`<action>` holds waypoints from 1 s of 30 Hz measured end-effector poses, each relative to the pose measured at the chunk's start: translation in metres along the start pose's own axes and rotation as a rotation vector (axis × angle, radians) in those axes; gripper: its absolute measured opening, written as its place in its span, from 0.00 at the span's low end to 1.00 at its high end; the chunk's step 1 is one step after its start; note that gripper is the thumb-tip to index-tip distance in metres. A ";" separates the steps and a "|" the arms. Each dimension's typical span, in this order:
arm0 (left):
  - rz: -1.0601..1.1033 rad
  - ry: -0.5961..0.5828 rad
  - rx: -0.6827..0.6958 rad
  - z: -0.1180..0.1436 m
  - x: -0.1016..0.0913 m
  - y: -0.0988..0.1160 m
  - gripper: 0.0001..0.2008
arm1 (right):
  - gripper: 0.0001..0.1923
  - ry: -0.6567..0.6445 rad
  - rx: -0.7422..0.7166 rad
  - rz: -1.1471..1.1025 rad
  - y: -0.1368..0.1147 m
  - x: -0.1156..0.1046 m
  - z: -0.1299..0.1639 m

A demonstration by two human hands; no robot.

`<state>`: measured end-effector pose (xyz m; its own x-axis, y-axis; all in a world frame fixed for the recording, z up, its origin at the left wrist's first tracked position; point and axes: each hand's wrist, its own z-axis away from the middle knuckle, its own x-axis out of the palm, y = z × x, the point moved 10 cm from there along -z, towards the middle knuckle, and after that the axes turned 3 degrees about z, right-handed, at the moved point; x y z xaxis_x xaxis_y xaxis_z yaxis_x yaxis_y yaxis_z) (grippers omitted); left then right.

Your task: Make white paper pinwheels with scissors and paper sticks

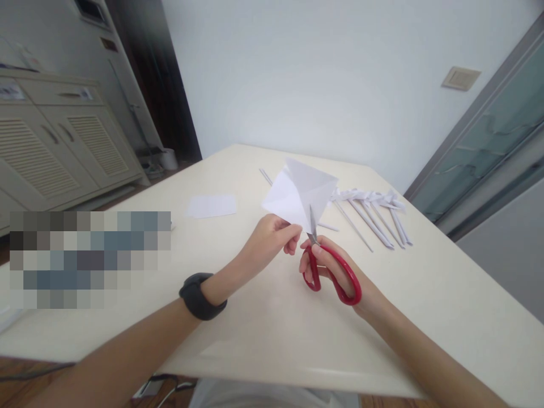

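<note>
A flat white sheet (211, 205) lies on the cream worktop (263, 317), well to the left and apart from the work. The left hand (267, 241), a dark band at its wrist, is closed in a pinch on the lower corner of the folded paper (301, 195), which is held up above the worktop. The paper is judged light, thin and limp, easily creased or torn; it is best held close to the cut line, where it is stiffened by its folds. The right hand (329, 269) has its grip closed through the red loops of the scissors (327, 266), whose blades are set into the paper's lower edge. Further right, rolled paper sticks (374, 218) lie side by side.
</note>
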<state>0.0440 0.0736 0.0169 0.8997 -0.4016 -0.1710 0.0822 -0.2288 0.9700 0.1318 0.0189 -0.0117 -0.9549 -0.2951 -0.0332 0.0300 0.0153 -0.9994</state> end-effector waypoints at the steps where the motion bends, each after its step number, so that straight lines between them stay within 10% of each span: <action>1: -0.004 -0.005 0.003 0.000 0.000 0.000 0.14 | 0.14 -0.003 -0.001 -0.003 0.000 0.000 0.000; 30: 0.051 -0.043 -0.018 -0.002 0.004 -0.002 0.14 | 0.13 0.014 -0.014 0.052 0.004 0.000 -0.001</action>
<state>0.0483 0.0745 0.0151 0.8836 -0.4503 -0.1285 0.0452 -0.1912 0.9805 0.1318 0.0203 -0.0156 -0.9561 -0.2805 -0.0854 0.0761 0.0437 -0.9961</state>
